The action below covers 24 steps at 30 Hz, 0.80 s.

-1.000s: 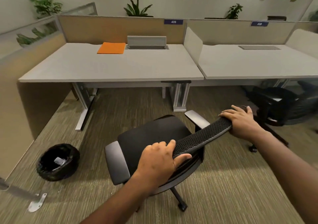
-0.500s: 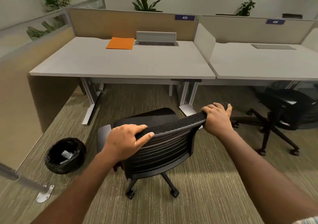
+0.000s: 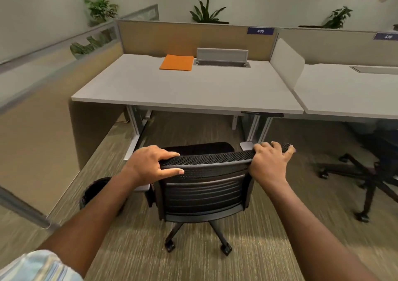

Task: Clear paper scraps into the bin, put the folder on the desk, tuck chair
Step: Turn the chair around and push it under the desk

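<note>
A black mesh-backed office chair point(image 3: 203, 194) stands upright on the carpet, its back toward me, facing the grey desk point(image 3: 183, 91). My left hand point(image 3: 150, 164) grips the left end of the backrest's top edge. My right hand point(image 3: 269, 164) grips the right end. An orange folder point(image 3: 177, 62) lies flat at the back of the desk. The black-lined bin point(image 3: 92, 192) sits on the floor to the left, mostly hidden behind my left forearm.
The desk's metal legs point(image 3: 256, 127) frame the gap ahead of the chair. A second black chair point(image 3: 370, 173) stands at the right under the neighbouring desk point(image 3: 349, 95). A beige partition wall point(image 3: 36, 129) runs along the left, with a metal post point(image 3: 21, 207) near me.
The chair has swung round from tilted and sideways to upright with its back square to me. Both hands kept their hold. The view has moved closer to the desk.
</note>
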Available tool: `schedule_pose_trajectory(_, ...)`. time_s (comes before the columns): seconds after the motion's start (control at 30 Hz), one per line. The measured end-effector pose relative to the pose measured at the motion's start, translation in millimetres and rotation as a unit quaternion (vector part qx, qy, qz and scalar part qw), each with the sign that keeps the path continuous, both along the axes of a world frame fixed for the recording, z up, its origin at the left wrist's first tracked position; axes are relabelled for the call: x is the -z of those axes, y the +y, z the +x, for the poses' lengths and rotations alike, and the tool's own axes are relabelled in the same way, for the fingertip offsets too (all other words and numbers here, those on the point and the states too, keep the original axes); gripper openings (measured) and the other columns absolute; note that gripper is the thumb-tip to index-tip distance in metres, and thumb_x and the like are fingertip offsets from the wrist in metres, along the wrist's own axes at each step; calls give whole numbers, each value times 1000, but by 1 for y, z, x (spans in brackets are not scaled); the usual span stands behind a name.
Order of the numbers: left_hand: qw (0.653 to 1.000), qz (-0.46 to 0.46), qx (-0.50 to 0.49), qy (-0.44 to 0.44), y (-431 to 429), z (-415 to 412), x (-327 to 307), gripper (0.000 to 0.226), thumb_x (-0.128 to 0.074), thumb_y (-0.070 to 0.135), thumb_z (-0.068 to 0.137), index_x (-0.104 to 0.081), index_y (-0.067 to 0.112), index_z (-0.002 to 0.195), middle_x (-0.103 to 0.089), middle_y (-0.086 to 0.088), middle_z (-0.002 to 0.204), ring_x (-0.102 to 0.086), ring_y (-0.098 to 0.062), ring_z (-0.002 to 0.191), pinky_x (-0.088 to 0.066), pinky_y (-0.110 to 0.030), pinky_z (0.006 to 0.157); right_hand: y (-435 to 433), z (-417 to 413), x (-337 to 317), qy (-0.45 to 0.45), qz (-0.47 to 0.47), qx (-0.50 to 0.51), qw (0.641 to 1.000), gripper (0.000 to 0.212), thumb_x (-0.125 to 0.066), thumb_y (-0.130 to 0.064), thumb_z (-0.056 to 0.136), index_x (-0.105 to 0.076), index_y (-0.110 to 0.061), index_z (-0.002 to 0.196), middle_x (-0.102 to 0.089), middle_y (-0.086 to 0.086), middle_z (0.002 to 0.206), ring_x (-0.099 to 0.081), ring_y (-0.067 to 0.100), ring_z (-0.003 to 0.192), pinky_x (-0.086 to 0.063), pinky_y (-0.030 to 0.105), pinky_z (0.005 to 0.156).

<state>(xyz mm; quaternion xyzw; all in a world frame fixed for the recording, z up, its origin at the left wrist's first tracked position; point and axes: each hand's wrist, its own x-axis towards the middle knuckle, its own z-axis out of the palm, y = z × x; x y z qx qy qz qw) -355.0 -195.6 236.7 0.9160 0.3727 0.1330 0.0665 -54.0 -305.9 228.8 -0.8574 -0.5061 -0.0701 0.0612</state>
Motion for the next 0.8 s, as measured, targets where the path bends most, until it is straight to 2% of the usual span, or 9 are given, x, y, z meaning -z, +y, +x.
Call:
schedule_pose_trajectory(0.1,999,20,13,22,31,-11,4,83,-21,89,65,-56,40,122,-69,13,109,-56,-9,93,-40,-28,74,23,-14,0,7,4,10,1000,31,-48,-18,81,-61,-23,109,-61,-1,117,-40,30,127,-9,68,108)
schedule_pose_trajectory(0.37,996,60,28,62,116,-28,6,79,-18,85,72,-54,38,124,-66,12,115,-52,-12,99,-41,-36,85,91,-41,-1,28,8,38,999,29,-49,-14,79,-63,-22,103,-62,1,111,-40,31,125,-8,68,108)
schedule_pose_trajectory(0.5,990,97,-6,107,157,-34,8,83,-8,86,72,-50,39,126,-66,9,112,-54,-16,94,-45,-37,81,129,-52,-4,32,11,47,998,28,-47,-13,79,-63,-21,100,-62,2,109,-42,31,122,-7,70,107)
schedule_pose_trajectory(0.63,987,91,-64,117,190,-37,13,98,1,92,60,-47,38,127,-62,1,111,-53,-23,97,-48,-41,81,163,-60,-3,41,9,60,997,29,-44,-11,79,-63,-19,99,-62,3,110,-41,32,123,-6,71,107)
schedule_pose_trajectory(0.7,986,77,-81,122,207,-36,16,100,-1,93,58,-45,37,129,-59,-2,113,-52,-25,100,-48,-42,84,179,-62,-2,42,9,66,997,30,-44,-10,80,-63,-19,101,-62,3,110,-40,33,124,-5,70,108)
schedule_pose_trajectory(0.8,989,40,-73,120,237,-32,18,102,-5,96,56,-45,36,129,-59,-3,110,-51,-22,94,-46,-39,84,202,-60,0,53,10,67,996,29,-44,-10,82,-62,-20,103,-61,3,113,-38,33,127,-3,70,108)
